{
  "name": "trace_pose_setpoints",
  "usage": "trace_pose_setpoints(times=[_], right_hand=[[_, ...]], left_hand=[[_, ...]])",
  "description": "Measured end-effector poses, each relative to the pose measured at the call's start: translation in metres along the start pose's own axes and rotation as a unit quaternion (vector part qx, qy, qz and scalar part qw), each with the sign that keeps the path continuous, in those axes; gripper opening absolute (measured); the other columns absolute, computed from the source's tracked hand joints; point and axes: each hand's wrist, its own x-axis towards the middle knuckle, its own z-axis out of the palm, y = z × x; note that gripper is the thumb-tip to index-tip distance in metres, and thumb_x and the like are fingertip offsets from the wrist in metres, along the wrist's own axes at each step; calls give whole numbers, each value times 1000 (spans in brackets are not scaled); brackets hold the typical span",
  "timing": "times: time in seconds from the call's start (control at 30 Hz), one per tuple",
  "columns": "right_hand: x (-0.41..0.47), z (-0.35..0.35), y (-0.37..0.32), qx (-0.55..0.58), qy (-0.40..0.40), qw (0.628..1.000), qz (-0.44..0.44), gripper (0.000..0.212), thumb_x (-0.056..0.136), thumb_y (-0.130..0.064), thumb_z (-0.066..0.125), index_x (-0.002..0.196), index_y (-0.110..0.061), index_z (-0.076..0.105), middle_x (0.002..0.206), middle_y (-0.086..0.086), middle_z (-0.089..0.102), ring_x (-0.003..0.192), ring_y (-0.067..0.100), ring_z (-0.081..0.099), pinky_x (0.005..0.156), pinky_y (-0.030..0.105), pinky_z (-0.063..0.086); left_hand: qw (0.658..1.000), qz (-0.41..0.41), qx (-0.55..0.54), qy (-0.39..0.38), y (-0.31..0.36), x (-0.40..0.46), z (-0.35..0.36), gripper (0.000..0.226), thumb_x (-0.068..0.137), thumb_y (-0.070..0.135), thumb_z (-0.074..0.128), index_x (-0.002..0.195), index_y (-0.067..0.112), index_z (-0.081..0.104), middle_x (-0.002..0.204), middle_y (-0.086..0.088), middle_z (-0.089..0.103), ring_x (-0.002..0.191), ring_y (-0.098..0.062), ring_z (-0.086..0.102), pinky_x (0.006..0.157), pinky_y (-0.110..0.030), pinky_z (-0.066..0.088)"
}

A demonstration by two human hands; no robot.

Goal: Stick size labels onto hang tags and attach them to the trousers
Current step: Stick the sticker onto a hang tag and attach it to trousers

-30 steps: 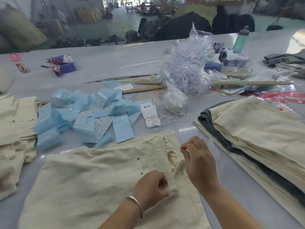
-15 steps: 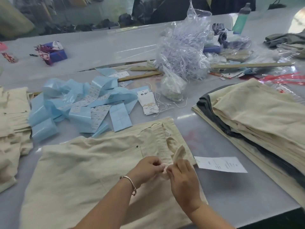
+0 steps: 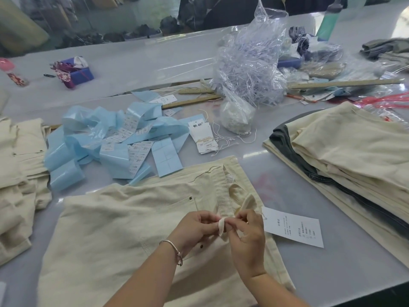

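Cream trousers (image 3: 124, 222) lie flat in front of me, waistband to the right. My left hand (image 3: 197, 227) and my right hand (image 3: 245, 233) meet over the waistband and both pinch a belt loop (image 3: 221, 227) lifted off the cloth. A white hang tag (image 3: 294, 227) with printed text lies on the table just right of my right hand, its string running toward my fingers. A small stack of hang tags (image 3: 202, 138) with loose strings sits beyond the trousers. Blue label backing strips (image 3: 106, 138) with white size labels are heaped at the left.
A stack of folded cream and grey trousers (image 3: 345, 165) fills the right side. More cream trousers (image 3: 20, 169) lie at the left edge. A clear bag of plastic fasteners (image 3: 250, 63), wooden rulers (image 3: 340, 84) and a green bottle (image 3: 329, 18) stand further back.
My hands have come together at the waistband and lifted the belt loop. The hang tag, hidden a second ago, now lies to the right of my right hand.
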Motion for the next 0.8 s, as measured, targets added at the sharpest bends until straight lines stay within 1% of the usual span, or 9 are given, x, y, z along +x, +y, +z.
trace_pose_setpoints(times=[0.13,0.27,0.4,0.5,0.57,0.63,0.7,0.73,0.8], right_hand=[[3,-3,3,6,-19,1000,11,28,63,10,82,72,-16,77,76,0,51,78,16,47,70,27,42],[7,-6,4,8,-42,999,-1,27,64,8,82,73,-17,78,74,1,50,77,12,44,68,21,41],[11,-9,2,7,-69,997,-15,25,65,7,81,73,-17,78,74,2,51,76,14,46,67,22,42],[12,-14,0,28,-116,993,15,22,70,5,79,76,-17,79,87,2,57,80,17,56,69,30,49],[15,-25,3,25,-138,990,0,22,72,4,78,80,-17,78,104,0,61,83,10,59,73,24,49],[23,-43,14,-9,-128,991,-38,25,73,3,75,88,-18,76,114,-2,62,90,10,61,77,18,46],[36,-61,32,-109,-146,982,-42,40,71,0,75,106,-20,71,123,-3,60,104,19,57,86,26,45],[41,-69,40,-179,-184,966,-22,52,72,-7,77,120,-22,64,130,-4,56,114,21,51,94,32,43],[49,-77,49,-269,-271,923,46,69,75,-28,78,137,-27,46,135,-10,50,127,17,40,104,34,31]], left_hand=[[1000,10,-10,7,-5,1,3,30,65,29,83,86,9,76,71,-10,64,49,-8,47,44,-18,34],[1000,12,-27,4,-9,4,-1,9,83,10,74,89,4,75,71,-10,67,48,-8,53,42,-18,37],[999,4,-34,17,-5,3,1,4,73,12,74,76,11,77,69,-11,66,48,-10,52,43,-18,36],[998,1,-37,51,-5,3,7,5,69,18,71,67,15,73,68,-15,59,49,-14,47,44,-20,32],[997,17,-37,68,-10,7,9,18,79,13,68,62,18,69,66,-11,59,50,-13,47,44,-20,33],[994,40,-60,86,-11,8,10,25,87,8,63,65,20,65,77,-10,71,58,-11,59,48,-18,38],[988,67,-110,82,-10,6,11,22,91,7,60,71,17,62,98,-11,75,78,-15,69,56,-21,44],[984,78,-140,74,-9,5,11,21,91,5,58,74,16,60,104,-12,74,87,-19,71,61,-23,47],[976,90,-189,56,-6,4,12,19,91,2,56,76,14,57,107,-15,73,95,-25,71,66,-24,52]])
